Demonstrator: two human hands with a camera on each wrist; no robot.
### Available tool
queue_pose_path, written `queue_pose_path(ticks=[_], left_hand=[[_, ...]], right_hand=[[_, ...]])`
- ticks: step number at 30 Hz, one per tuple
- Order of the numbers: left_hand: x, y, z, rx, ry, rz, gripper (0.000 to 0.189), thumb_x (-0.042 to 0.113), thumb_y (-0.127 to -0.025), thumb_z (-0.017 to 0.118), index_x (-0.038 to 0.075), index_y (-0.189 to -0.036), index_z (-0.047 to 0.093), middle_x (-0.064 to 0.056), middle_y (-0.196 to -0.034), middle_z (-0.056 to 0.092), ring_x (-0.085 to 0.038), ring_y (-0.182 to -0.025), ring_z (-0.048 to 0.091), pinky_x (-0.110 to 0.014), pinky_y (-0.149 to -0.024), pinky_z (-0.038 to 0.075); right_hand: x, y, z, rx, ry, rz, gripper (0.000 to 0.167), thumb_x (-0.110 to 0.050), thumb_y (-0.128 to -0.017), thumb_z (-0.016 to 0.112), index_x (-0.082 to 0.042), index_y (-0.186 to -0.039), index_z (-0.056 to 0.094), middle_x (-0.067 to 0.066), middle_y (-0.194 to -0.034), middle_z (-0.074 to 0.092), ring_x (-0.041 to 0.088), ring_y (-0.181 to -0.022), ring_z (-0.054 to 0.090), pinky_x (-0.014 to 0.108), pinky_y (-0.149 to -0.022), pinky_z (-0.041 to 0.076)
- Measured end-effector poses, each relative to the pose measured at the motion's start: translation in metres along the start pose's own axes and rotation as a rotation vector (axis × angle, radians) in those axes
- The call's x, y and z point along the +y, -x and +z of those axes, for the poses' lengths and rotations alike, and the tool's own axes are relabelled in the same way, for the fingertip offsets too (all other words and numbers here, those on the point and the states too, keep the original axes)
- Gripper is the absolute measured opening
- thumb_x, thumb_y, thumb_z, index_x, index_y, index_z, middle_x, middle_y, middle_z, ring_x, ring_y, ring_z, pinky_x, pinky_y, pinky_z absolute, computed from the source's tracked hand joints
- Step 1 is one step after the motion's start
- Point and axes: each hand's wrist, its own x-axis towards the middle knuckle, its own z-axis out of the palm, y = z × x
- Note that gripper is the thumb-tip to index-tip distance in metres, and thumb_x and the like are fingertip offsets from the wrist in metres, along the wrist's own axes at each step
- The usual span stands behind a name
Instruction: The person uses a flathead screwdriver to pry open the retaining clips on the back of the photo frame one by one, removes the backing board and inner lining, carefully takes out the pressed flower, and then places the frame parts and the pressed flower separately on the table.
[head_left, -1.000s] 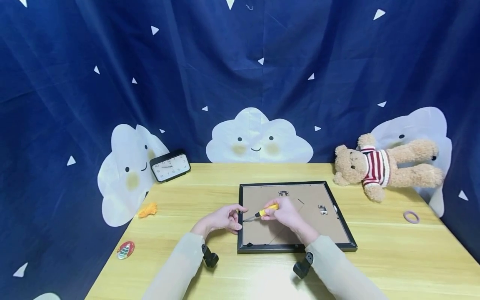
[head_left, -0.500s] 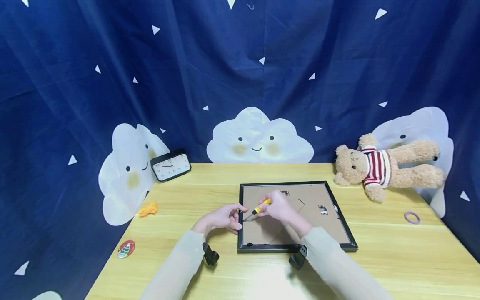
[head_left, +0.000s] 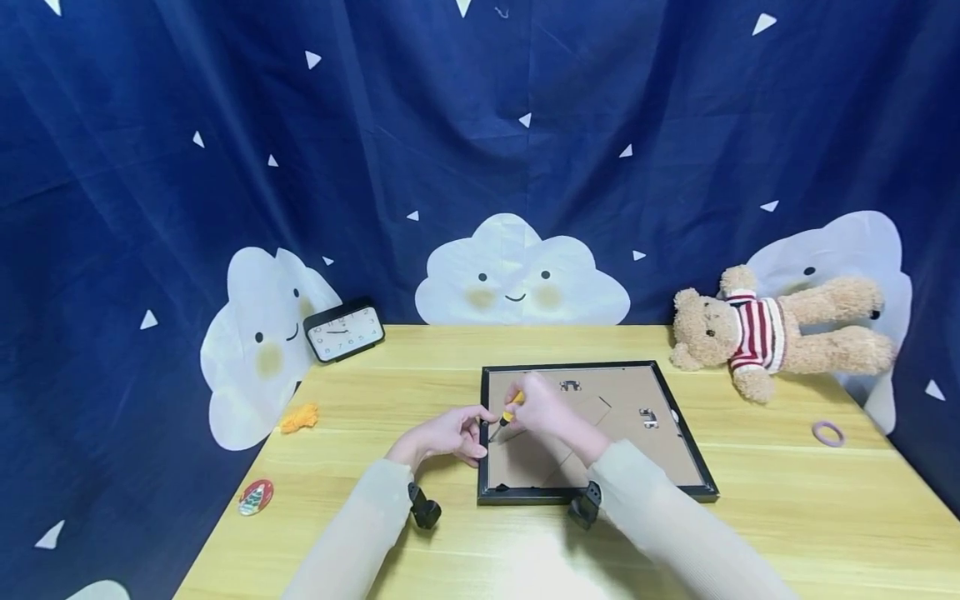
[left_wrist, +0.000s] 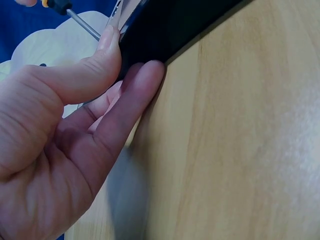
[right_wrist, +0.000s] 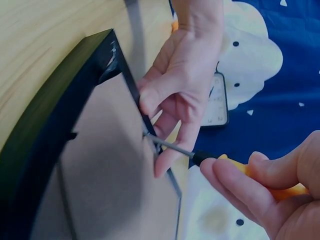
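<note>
While gripping screwdriver (head_left: 512,413) in right hand (head_left: 542,410), tip at picture frame (head_left: 678,450) edge; left hand (head_left: 448,435) pinching that edge. Beyond: wooden table (head_left: 787,517), clock (head_left: 345,331), teddy bear (head_left: 772,332), star curtain (head_left: 420,125).

The wooden table (head_left: 750,533) carries a picture frame (head_left: 682,437), clock (head_left: 345,330), teddy bear (head_left: 780,333) and hair tie (head_left: 827,432).

Head view: from above and behind, facing forward and down over the table (head_left: 750,517) — wide, far. Left wrist: very close, low along the frame (left_wrist: 165,30) edge. Right wrist: close over the frame's back — shares its left edge and the screwdriver (right_wrist: 175,147) tip.
</note>
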Motion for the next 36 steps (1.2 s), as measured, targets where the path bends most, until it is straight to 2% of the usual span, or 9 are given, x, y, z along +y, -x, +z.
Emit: queue_pose_path(ticks=[2,4,13,18,22,24,27,30,36], left_hand=[[0.000,0.000,0.000,0.004,0.002,-0.001,0.054,-0.013,-0.080,0.063,0.003,-0.129,0.045,-0.010,-0.080,0.046,-0.018,-0.067,0.055,-0.042,-0.070,0.057],[-0.001,0.000,0.001,0.007,0.004,0.004,0.054,-0.013,-0.080,0.063,0.003,-0.129,0.045,-0.010,-0.080,0.046,-0.019,-0.067,0.055,-0.042,-0.069,0.057],[0.000,0.002,0.000,0.010,-0.009,0.003,0.058,-0.013,-0.080,0.063,0.002,-0.133,0.044,-0.010,-0.082,0.047,-0.019,-0.069,0.057,-0.041,-0.070,0.057],[0.000,0.002,0.000,0.013,0.007,0.000,0.058,-0.012,-0.080,0.063,0.002,-0.133,0.044,-0.011,-0.083,0.048,-0.019,-0.069,0.057,-0.041,-0.070,0.057],[-0.002,0.001,0.001,0.014,0.010,0.000,0.058,-0.012,-0.080,0.063,0.002,-0.133,0.045,-0.011,-0.082,0.048,-0.019,-0.069,0.057,-0.041,-0.070,0.057],[-0.003,0.000,0.001,0.016,0.012,0.000,0.058,-0.012,-0.080,0.063,0.003,-0.133,0.045,-0.011,-0.082,0.048,-0.019,-0.070,0.057,-0.041,-0.070,0.057],[-0.003,0.000,0.001,0.020,0.010,-0.005,0.058,-0.011,-0.080,0.064,0.004,-0.133,0.045,-0.011,-0.083,0.048,-0.019,-0.070,0.057,-0.041,-0.070,0.057],[-0.002,0.001,0.000,0.021,0.015,-0.005,0.058,-0.010,-0.080,0.065,0.004,-0.133,0.045,-0.011,-0.084,0.047,-0.019,-0.070,0.057,-0.041,-0.071,0.057],[0.000,0.002,0.000,0.014,0.028,-0.002,0.058,-0.010,-0.080,0.065,0.003,-0.132,0.046,-0.010,-0.082,0.048,-0.019,-0.069,0.056,-0.042,-0.071,0.057]], right_hand=[[-0.002,-0.001,0.000,0.000,0.066,-0.028,0.003,0.005,-0.080,0.065,0.002,-0.081,0.064,0.009,-0.076,0.059,0.016,-0.060,0.057,0.023,-0.050,0.052],[-0.001,-0.001,0.000,-0.003,0.073,-0.042,0.003,0.005,-0.080,0.065,0.002,-0.082,0.064,0.008,-0.078,0.058,0.016,-0.061,0.056,0.022,-0.049,0.051],[0.034,0.010,-0.011,-0.094,-0.341,-0.018,0.018,0.011,-0.089,0.051,0.017,-0.105,0.048,0.022,-0.088,0.058,0.033,-0.078,0.066,0.033,-0.071,0.057],[0.046,0.013,-0.011,-0.058,-0.354,-0.054,0.016,0.006,-0.088,0.055,0.014,-0.102,0.050,0.023,-0.088,0.062,0.037,-0.082,0.065,0.032,-0.070,0.057],[0.052,0.018,-0.008,-0.022,-0.385,-0.038,0.016,0.006,-0.087,0.057,0.013,-0.101,0.052,0.022,-0.087,0.064,0.037,-0.082,0.065,0.033,-0.071,0.057],[0.053,0.019,-0.006,-0.009,-0.371,-0.048,0.015,0.006,-0.087,0.058,0.012,-0.100,0.054,0.020,-0.086,0.064,0.037,-0.081,0.065,0.035,-0.071,0.057],[0.047,0.019,-0.005,0.006,-0.255,-0.091,0.012,0.002,-0.086,0.060,0.008,-0.096,0.057,0.014,-0.081,0.064,0.034,-0.075,0.064,0.037,-0.064,0.057],[0.038,0.017,-0.003,0.019,-0.122,-0.136,0.009,-0.001,-0.086,0.062,0.004,-0.093,0.059,0.009,-0.077,0.063,0.032,-0.070,0.063,0.032,-0.056,0.055],[0.017,0.016,-0.001,0.012,-0.005,-0.173,0.005,0.000,-0.085,0.062,0.002,-0.088,0.058,0.006,-0.074,0.060,0.027,-0.067,0.062,0.021,-0.052,0.052]])
